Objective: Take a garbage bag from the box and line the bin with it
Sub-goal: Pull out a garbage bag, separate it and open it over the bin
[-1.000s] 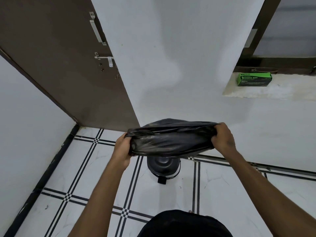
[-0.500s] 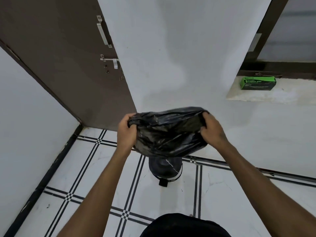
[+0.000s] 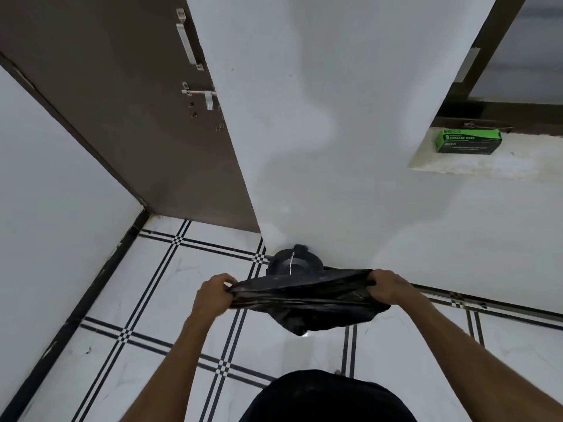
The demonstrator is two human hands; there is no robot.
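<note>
Stretching the bag wide, you have its mouth pulled taut between both hands; your left hand is closed in a pinch on the left edge, your right hand closed the same on the right edge, and the rest of the bag sags below in a loose bunch; the bin sits on the floor against the wall, just beyond the bag and partly hidden by it; the box is well apart, up on the ledge; to my eye the job now is opening that mouth, so part the two layers with your fingers rather than only tugging sideways; centre the hanging bunch over the bin's opening, lower it in first, then fold the edge over the rim evenly all round; ease off the tension, thin plastic may tear.
</note>
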